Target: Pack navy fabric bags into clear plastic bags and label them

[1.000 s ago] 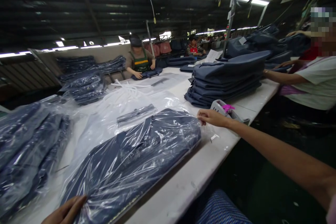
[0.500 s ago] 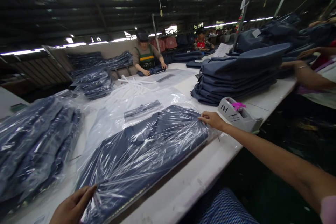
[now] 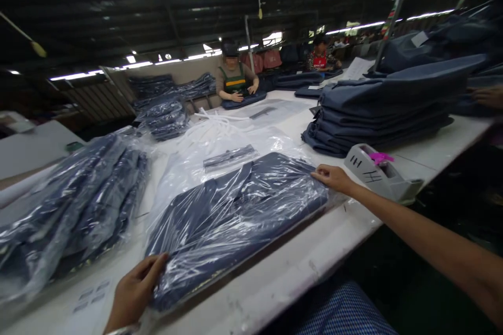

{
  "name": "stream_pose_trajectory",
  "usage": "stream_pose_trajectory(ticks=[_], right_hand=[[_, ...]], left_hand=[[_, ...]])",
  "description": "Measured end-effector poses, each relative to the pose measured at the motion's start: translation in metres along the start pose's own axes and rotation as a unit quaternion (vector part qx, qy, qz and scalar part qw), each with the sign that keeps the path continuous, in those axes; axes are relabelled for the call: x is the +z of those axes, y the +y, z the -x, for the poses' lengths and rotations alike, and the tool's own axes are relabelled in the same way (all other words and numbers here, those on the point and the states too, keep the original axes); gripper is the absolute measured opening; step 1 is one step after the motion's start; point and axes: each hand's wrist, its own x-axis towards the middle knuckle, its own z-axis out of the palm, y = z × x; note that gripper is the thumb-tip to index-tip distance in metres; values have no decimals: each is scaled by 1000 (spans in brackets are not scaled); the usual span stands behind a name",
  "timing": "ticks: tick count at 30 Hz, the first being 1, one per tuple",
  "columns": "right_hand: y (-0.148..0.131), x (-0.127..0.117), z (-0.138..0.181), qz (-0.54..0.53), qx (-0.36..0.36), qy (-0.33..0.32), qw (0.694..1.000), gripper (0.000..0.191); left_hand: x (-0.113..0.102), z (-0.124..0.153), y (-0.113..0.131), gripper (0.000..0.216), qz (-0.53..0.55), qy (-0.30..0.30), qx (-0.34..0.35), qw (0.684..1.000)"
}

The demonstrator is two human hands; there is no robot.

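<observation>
A folded navy garment inside a clear plastic bag (image 3: 236, 214) lies flat on the white table (image 3: 298, 267) in front of me. My left hand (image 3: 135, 288) grips the bag's near left end, fingers curled on the plastic. My right hand (image 3: 334, 177) pinches the bag's far right end, beside a grey tape dispenser (image 3: 379, 172) with a pink roll. Under and behind the bag lie more clear empty bags (image 3: 220, 141).
A heap of bagged navy garments (image 3: 74, 204) lies at the left. A tall stack of unbagged folded navy garments (image 3: 385, 110) stands at the right, with another person's hand (image 3: 489, 97) beyond it. A person in a green apron (image 3: 236, 81) works at the table's far end.
My view has swung left, so everything has slid to the right. My left hand has come further into view, gripping the bag's near end. My right hand stays on the far end.
</observation>
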Motion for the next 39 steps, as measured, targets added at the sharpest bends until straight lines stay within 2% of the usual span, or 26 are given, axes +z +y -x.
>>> stream_pose_trajectory(ticks=[3, 6, 8, 10, 14, 19, 27, 33, 36, 39], right_hand=[[5, 1, 3, 5, -10, 36, 999, 47], [14, 5, 3, 57, -39, 69, 995, 54], [19, 7, 2, 75, -49, 66, 994, 60], [24, 7, -2, 61, -44, 45, 996, 67], [34, 4, -14, 14, -2, -37, 999, 77], [47, 2, -28, -20, 3, -98, 995, 74], [47, 0, -27, -17, 58, -100, 993, 78], [40, 5, -20, -15, 68, -66, 995, 78], [28, 4, -17, -18, 20, -53, 998, 70], [11, -1, -14, -8, 7, -64, 998, 50]], left_hand=[[0, 4, 4, 50, 48, -17, -8, 999], [-4, 4, 13, 43, 19, -41, 43, 998], [-10, 3, 19, 38, -9, -62, 66, 996], [-17, 1, 25, 33, -16, -84, 71, 994], [-31, -6, 34, 31, -4, -125, 65, 990], [-41, -15, 40, 35, 24, -155, 62, 986], [-41, -16, 49, 25, 17, -142, 76, 987], [-29, -5, 45, 20, -40, -109, 73, 991], [-17, 0, 38, 26, -55, -82, 72, 992], [-7, 3, 30, 33, -56, -64, 73, 994]])
